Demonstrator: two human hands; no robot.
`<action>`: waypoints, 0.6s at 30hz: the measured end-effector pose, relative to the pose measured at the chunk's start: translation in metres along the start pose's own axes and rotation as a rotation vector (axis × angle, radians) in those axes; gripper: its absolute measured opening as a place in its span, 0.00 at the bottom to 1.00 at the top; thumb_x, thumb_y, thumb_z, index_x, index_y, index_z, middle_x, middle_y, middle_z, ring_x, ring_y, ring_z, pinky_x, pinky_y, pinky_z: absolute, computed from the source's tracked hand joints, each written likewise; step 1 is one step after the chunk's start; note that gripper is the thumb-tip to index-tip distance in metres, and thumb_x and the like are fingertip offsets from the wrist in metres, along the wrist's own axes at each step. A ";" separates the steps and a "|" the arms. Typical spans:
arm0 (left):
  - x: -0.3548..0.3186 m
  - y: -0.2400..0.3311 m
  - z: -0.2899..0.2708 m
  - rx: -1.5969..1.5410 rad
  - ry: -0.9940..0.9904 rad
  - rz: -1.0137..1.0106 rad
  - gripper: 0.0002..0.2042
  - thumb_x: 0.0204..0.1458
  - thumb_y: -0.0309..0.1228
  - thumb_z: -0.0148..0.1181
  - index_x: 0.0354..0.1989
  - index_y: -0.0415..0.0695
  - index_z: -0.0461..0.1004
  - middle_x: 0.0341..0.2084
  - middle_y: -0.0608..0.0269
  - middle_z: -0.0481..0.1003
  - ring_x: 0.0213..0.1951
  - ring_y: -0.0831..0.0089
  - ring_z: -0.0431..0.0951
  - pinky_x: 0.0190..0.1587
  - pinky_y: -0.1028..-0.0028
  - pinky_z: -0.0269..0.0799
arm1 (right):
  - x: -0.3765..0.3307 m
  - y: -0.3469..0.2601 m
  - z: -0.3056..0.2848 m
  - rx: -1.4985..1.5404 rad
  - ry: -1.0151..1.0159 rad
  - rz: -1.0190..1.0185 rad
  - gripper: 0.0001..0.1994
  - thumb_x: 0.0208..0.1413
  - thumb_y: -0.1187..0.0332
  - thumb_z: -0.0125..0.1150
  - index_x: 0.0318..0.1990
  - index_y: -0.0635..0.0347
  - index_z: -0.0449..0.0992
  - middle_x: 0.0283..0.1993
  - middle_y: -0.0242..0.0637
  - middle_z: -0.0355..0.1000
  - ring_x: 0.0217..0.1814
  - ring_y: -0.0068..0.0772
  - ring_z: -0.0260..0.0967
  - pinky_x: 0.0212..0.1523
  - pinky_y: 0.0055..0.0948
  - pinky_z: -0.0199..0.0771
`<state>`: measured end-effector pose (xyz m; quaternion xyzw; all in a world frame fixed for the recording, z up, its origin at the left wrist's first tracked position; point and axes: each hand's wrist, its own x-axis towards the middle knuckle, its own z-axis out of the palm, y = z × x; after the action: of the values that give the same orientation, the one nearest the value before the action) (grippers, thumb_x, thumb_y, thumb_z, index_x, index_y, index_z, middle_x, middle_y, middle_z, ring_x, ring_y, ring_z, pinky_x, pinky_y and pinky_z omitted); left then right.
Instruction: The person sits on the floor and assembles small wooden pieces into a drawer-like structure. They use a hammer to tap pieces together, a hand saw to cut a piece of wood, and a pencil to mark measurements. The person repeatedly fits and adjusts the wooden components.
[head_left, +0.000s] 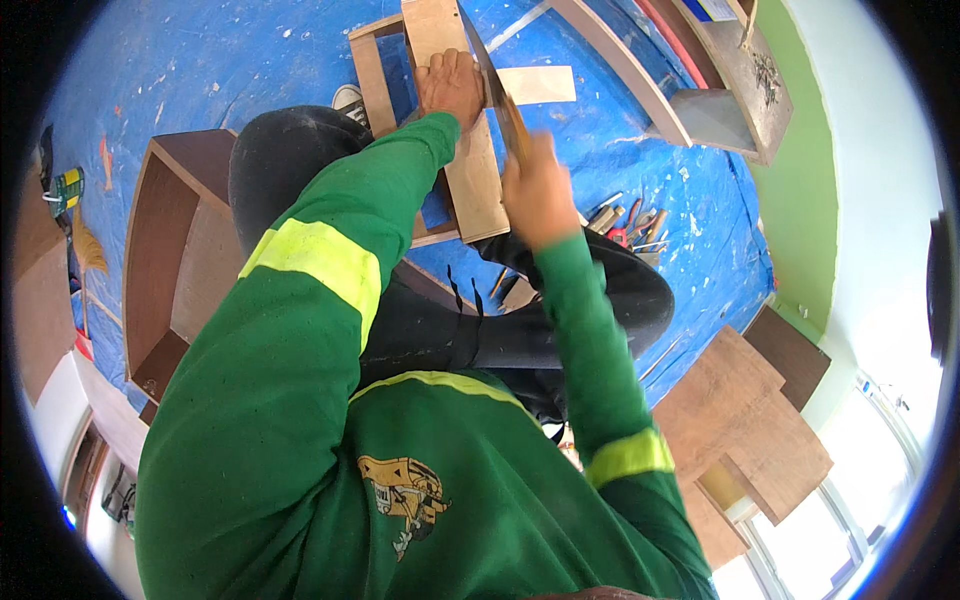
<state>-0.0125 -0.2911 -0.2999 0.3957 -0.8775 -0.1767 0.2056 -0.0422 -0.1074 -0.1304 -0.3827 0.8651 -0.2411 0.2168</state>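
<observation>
My left hand [450,88] presses down on a long, light wooden board [474,185], its fingers bent and close together. The board lies lengthwise over a wooden frame [374,85], with one end near my knees. In my right hand [541,195], slightly blurred, is a handsaw with a wooden handle [516,130]. The saw's blade [488,65] slants away along the board's right edge. Whether its teeth are in the wood, I cannot tell. A short pale board [538,85] lies just right of the blade.
Blue sheeting [640,150] covers the floor. Several hand tools [630,225] lie beside my right knee. A brown open box [180,230] stands at the left, with a brush [90,245] beyond it. Wooden panels [730,400] are at the lower right, and a cabinet frame [640,70] is far right.
</observation>
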 end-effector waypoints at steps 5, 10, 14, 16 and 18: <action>0.003 0.003 -0.002 0.017 -0.019 0.007 0.11 0.69 0.39 0.52 0.46 0.45 0.76 0.44 0.55 0.75 0.52 0.54 0.74 0.53 0.49 0.65 | -0.167 -0.047 -0.111 0.140 -0.123 0.256 0.19 0.68 0.77 0.58 0.64 0.62 0.66 0.44 0.65 0.79 0.49 0.73 0.79 0.41 0.57 0.80; 0.000 0.007 -0.004 0.035 -0.014 -0.005 0.10 0.67 0.38 0.53 0.45 0.45 0.76 0.44 0.56 0.76 0.53 0.54 0.75 0.53 0.50 0.65 | -0.110 -0.022 -0.069 0.186 -0.076 0.120 0.15 0.67 0.76 0.59 0.58 0.62 0.67 0.39 0.66 0.79 0.44 0.76 0.78 0.38 0.62 0.77; 0.006 0.010 -0.008 0.064 -0.023 0.025 0.10 0.67 0.38 0.54 0.44 0.45 0.76 0.44 0.57 0.76 0.52 0.54 0.75 0.53 0.50 0.66 | 0.029 0.015 0.016 0.072 0.052 -0.008 0.13 0.65 0.73 0.59 0.52 0.65 0.65 0.35 0.72 0.76 0.42 0.82 0.75 0.41 0.73 0.72; 0.001 0.003 -0.003 0.069 0.032 0.038 0.10 0.67 0.38 0.54 0.44 0.45 0.76 0.44 0.57 0.76 0.52 0.54 0.75 0.54 0.50 0.66 | 0.034 0.008 0.017 0.067 0.032 0.020 0.13 0.65 0.72 0.59 0.52 0.66 0.66 0.37 0.72 0.76 0.44 0.82 0.74 0.42 0.71 0.72; -0.004 0.008 0.000 0.046 0.006 0.025 0.10 0.67 0.38 0.54 0.44 0.45 0.76 0.44 0.57 0.76 0.52 0.54 0.75 0.54 0.50 0.66 | 0.011 0.013 0.011 0.052 0.006 0.034 0.13 0.67 0.69 0.61 0.53 0.65 0.67 0.40 0.72 0.76 0.48 0.80 0.74 0.41 0.67 0.73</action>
<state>-0.0152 -0.2828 -0.2972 0.3899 -0.8855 -0.1527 0.2014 -0.0505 -0.1109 -0.1487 -0.3613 0.8655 -0.2609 0.2285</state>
